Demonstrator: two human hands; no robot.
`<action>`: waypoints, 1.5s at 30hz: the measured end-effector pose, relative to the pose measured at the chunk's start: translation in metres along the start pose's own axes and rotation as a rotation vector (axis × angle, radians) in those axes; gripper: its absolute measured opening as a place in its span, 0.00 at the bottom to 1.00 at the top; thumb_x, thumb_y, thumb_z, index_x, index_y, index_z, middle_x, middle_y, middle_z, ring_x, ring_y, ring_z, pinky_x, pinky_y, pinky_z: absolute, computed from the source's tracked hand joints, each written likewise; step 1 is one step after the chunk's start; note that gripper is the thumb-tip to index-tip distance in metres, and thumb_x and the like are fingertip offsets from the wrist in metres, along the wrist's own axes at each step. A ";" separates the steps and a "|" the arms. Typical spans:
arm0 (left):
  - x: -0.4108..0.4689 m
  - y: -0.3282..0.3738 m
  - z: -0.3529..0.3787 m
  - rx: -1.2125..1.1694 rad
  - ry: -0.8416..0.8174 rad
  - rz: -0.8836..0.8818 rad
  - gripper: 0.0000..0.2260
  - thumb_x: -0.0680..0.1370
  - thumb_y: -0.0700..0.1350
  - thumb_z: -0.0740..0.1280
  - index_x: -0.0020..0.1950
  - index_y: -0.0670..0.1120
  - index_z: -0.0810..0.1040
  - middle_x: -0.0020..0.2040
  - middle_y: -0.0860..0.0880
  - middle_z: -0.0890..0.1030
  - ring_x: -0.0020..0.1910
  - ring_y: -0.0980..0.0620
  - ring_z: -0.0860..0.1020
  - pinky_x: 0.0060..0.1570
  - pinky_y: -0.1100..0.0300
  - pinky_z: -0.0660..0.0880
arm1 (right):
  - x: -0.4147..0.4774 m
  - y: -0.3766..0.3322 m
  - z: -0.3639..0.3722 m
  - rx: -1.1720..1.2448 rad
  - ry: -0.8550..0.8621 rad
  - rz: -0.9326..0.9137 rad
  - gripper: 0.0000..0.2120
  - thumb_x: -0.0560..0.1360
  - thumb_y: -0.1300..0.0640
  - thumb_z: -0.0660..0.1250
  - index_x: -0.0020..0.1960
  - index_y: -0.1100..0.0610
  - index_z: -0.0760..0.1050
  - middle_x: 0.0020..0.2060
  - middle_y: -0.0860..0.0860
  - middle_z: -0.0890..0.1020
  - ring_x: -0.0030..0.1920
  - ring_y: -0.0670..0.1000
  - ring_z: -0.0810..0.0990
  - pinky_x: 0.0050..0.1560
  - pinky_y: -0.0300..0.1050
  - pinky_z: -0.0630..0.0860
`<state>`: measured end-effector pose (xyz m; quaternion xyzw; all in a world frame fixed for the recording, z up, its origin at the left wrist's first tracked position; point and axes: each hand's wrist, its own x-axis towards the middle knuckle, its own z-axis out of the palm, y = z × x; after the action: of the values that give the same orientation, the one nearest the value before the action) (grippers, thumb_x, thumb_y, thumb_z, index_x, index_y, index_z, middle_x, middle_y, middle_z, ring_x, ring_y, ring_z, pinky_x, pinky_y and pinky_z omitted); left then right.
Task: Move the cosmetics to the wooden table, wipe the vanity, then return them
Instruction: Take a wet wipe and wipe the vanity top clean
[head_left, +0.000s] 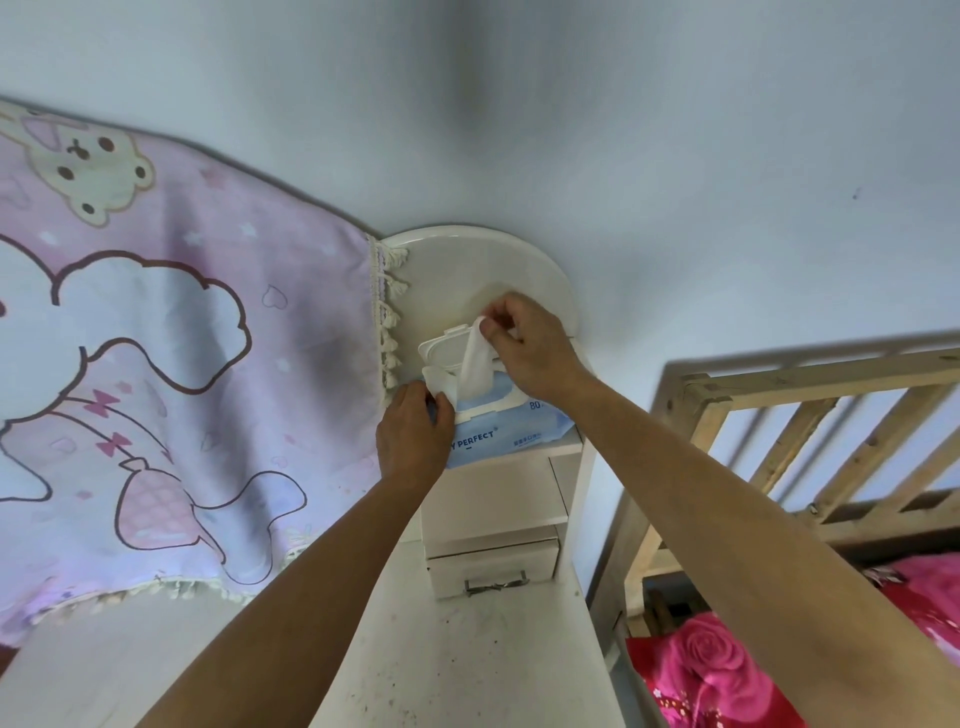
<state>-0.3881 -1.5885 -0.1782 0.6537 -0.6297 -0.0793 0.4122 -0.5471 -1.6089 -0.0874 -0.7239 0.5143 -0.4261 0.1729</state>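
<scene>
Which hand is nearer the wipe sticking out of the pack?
Right. The right hand pinches the wipe at its top; the left hand grips the pack at its left end.

Wipes pack (498, 440) atop shelf unit (493, 499), a wipe (475, 364) protruding from it; drawer (491, 565) below; tabletop (467, 670) at 6 o'clock; cloth (182, 364) at 9 o'clock; bed frame (779, 410) at 4 o'clock.

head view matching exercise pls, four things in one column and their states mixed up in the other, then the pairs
Things
1 wet wipe
2 pack lid
3 left hand
4 drawer

States
a shut, with a metal handle on its front
b flipped open
c pinched by the right hand, partly drawn out
d grips one end of the wipe pack

Pairs: 1-c, 2-b, 3-d, 4-a
</scene>
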 end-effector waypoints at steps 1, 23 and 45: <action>0.000 0.000 0.000 0.005 -0.003 -0.003 0.09 0.81 0.47 0.61 0.46 0.42 0.72 0.43 0.45 0.77 0.39 0.47 0.75 0.40 0.52 0.74 | 0.001 -0.007 -0.003 0.099 0.006 0.039 0.03 0.81 0.54 0.62 0.51 0.52 0.74 0.44 0.45 0.78 0.46 0.47 0.76 0.51 0.44 0.75; -0.007 -0.004 -0.015 -0.154 -0.089 -0.053 0.08 0.79 0.48 0.65 0.48 0.44 0.76 0.45 0.48 0.80 0.44 0.48 0.78 0.40 0.59 0.70 | -0.036 -0.005 -0.023 0.229 0.234 0.235 0.07 0.81 0.48 0.62 0.51 0.51 0.75 0.35 0.41 0.76 0.35 0.40 0.73 0.38 0.36 0.68; -0.130 -0.053 -0.031 -0.471 -0.547 -0.224 0.09 0.81 0.53 0.63 0.48 0.60 0.82 0.45 0.55 0.83 0.45 0.59 0.80 0.45 0.66 0.74 | -0.123 0.058 0.025 0.712 -0.141 0.729 0.08 0.80 0.61 0.61 0.52 0.53 0.78 0.42 0.51 0.85 0.40 0.50 0.85 0.38 0.45 0.81</action>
<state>-0.3541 -1.4660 -0.2459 0.5604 -0.6058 -0.4381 0.3565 -0.5751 -1.5276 -0.1954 -0.4207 0.5434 -0.4368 0.5804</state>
